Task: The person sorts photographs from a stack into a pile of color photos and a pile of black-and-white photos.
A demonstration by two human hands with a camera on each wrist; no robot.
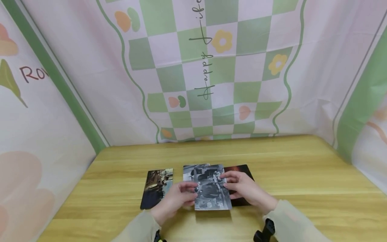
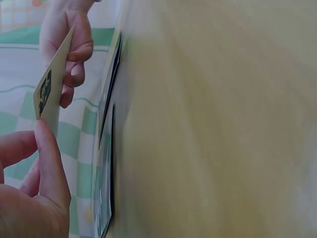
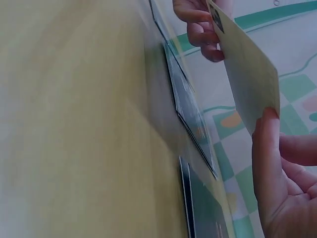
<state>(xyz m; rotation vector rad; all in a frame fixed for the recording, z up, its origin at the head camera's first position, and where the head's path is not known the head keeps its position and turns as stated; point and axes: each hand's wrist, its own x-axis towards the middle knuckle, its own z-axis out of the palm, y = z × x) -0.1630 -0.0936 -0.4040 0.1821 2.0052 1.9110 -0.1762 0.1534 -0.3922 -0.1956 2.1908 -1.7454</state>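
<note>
- While both your hands hold it raised off the desk, a black-and-white picture card faces upward; the wrist views show its pale underside.
- Your left hand pinches the card's left side between thumb and fingers; your right hand pinches the right side.
- Below, other cards lie in a row, roughly parallel to the desk's far edge: a dark-and-tan card nearest the left edge, a grey card mostly hidden behind the held one, and a dark card towards the right edge, partly covered by your right hand.
- You seem to be looking over or placing this card; setting it down would call for an even, level lowering, fingers clear of its neighbours.
</note>
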